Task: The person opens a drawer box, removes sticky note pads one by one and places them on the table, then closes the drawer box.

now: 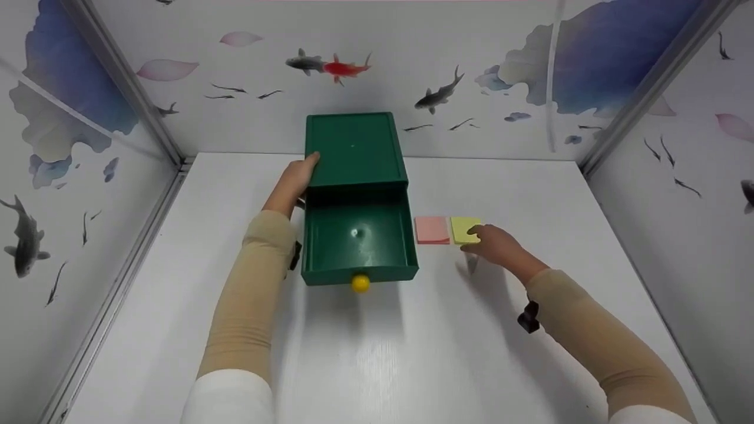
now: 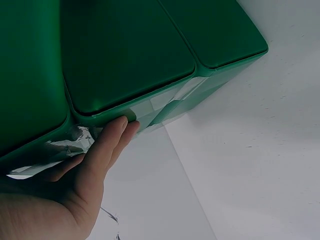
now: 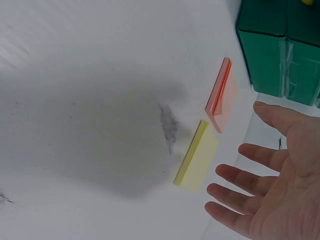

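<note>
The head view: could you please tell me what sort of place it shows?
Probably a small work booth: a white table enclosed by walls printed with fish and petals, with grey strips along the corners.

One green plastic cabinet (image 1: 353,150) has one drawer (image 1: 333,247) slid out at its front, with one round yellow knob (image 1: 360,284) on that drawer. To the cabinet's right lie two sticky-note pads, one pink pad (image 1: 432,228) and one yellow pad (image 1: 460,228), and two hands are present: one left hand (image 1: 296,178) touching its left side, one right hand (image 1: 498,244) beyond its right side. One white table (image 1: 365,377) bears the cabinet, and the wall behind it shows three whole koi, two dark koi (image 1: 440,94) and one red koi (image 1: 346,69).
</note>
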Demonstrator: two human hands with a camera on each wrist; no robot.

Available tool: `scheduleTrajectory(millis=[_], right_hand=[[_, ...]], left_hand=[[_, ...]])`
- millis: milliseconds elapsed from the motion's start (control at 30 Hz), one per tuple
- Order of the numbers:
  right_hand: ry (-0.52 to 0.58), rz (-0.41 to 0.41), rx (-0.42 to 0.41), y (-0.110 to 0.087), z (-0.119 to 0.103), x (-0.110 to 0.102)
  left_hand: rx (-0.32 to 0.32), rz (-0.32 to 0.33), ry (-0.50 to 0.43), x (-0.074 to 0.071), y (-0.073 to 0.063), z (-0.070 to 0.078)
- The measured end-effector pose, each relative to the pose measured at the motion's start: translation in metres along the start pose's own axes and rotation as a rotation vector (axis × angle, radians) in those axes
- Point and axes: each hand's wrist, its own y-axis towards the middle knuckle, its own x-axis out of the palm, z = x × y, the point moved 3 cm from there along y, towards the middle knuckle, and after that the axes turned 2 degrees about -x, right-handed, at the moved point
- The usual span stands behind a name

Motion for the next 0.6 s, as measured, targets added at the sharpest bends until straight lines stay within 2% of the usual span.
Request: scheduleTrajectory(millis=[367,600], right_hand=[[-0.015,-0.076,-0.035,-0.015,-0.026,0.001],[-0.016,-0.161,-0.041,-0.026,-0.037,0.003]], left_hand=[[0.007,0.010,0.014,0.001,-0.002,-0.001],[0.006,0.008,0.005,0.001,-0.001,-0.001]])
